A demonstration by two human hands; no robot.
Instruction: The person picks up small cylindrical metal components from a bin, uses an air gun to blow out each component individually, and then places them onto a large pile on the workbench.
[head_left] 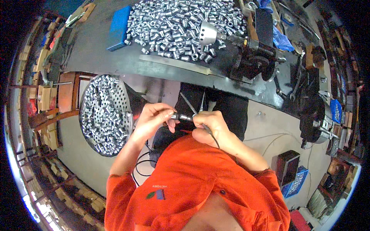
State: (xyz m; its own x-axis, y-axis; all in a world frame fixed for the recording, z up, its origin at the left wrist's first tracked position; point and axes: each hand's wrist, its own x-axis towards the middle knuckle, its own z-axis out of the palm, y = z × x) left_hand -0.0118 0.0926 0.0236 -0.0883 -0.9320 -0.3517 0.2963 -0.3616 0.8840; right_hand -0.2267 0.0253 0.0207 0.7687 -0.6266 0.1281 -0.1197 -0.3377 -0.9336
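Observation:
My left hand (156, 117) pinches a small shiny metal sleeve (174, 116) between thumb and fingertips in front of my body. Close beside it, my right hand (211, 126) is closed round a slim dark and silver handheld tool (186, 117) with a thin cord trailing from the fist. The tool's end meets or nearly meets the sleeve; I cannot tell which. Two thin metal blades or rods (187, 101) stick out beyond my right hand, their lower ends hidden. To the left, a round perforated tray (126, 101) carries many similar metal sleeves (111, 133).
A large heap of metal sleeves (185, 27) covers the dark workbench (88, 54), beside a blue bin (119, 27). A flat metal bar (175, 64) lies along the bench edge. A black machine with a silver cone (208, 33) stands right. A wooden chair (69, 96) supports the tray.

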